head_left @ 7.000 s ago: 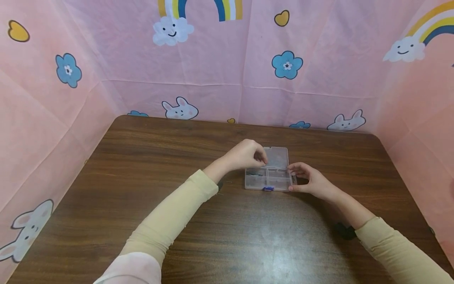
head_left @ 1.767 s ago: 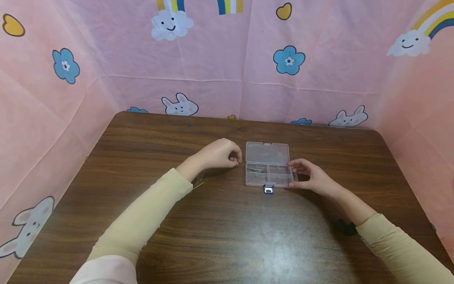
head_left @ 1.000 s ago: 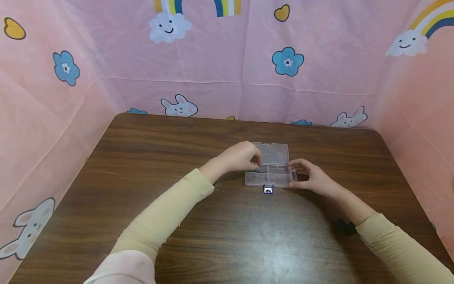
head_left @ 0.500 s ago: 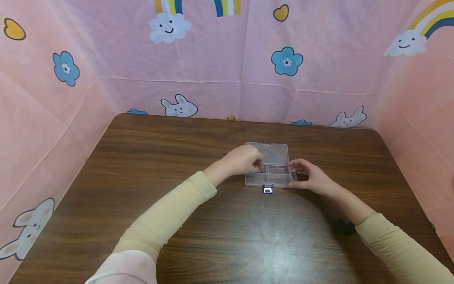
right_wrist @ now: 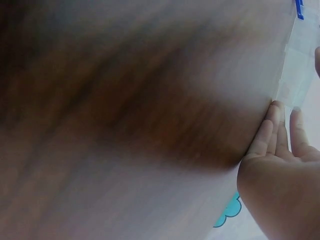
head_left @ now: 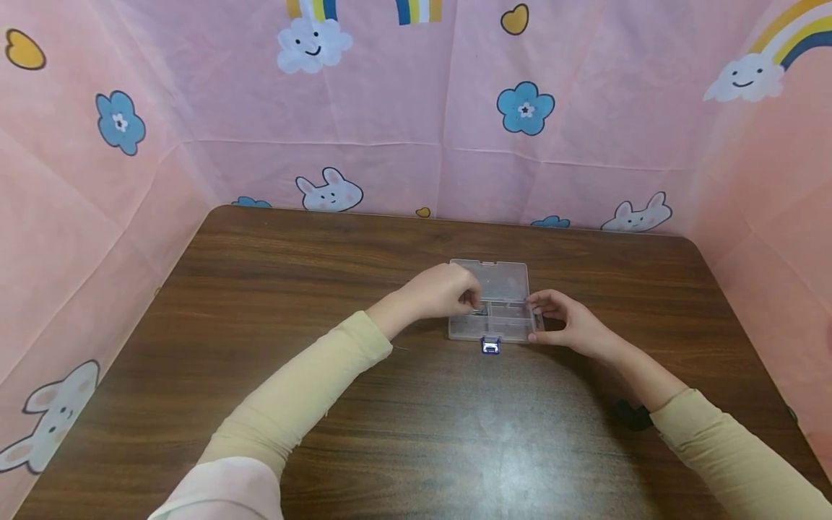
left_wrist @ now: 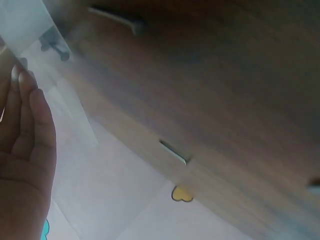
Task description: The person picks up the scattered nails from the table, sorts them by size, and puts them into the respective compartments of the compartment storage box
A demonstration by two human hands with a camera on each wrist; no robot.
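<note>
A clear plastic compartment box (head_left: 469, 329) stands on the table with its lid (head_left: 507, 279) folded back. My left hand (head_left: 442, 291) reaches into its back left compartment, thumb and fingertips pinched together right at the nails (head_left: 479, 312) there; the fingers cover part of them. In the left wrist view, nails (left_wrist: 55, 47) show through the clear wall beside the fingertips. At the right end, my right hand (head_left: 572, 325) holds the box between thumb and fingers. Its fingers (right_wrist: 265, 137) lie along the wall in the right wrist view.
Loose nails lie on the wooden table (head_left: 292, 274): one nail (left_wrist: 117, 19) near the box, another nail (left_wrist: 174, 152) farther off. A thin nail (head_left: 401, 349) shows beside the left sleeve. The blue latch (head_left: 490, 346) sticks out at the front. Pink printed cloth (head_left: 403, 87) surrounds the table.
My left hand moved right, from the table beside the box into its back left compartment, and shifted slightly down there. The latch has swung outward since the earliest frame. My right hand stayed on the box.
</note>
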